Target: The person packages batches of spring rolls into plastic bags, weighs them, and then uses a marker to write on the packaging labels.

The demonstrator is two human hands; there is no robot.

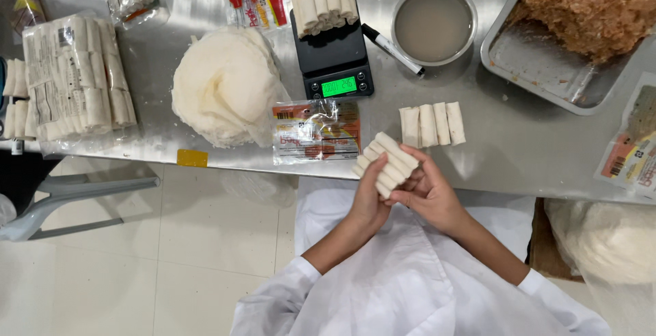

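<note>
Both my hands hold a row of several pale rolled spring rolls (386, 164) just over the near edge of the steel table (519, 151). My left hand (369, 196) cups the rolls from the left. My right hand (427, 189) supports them from the right and below. Beyond them, several more rolls (432, 125) lie side by side on the table. An empty printed plastic bag (316, 131) lies flat to the left of my hands.
A black digital scale (335, 62) carries a pile of rolls (324, 0). Around it are a stack of round wrappers (222, 86), a bowl of cloudy liquid (433, 24), a black marker (391, 49), a tray of brown filling (581, 8) and packed bags of rolls (72, 76).
</note>
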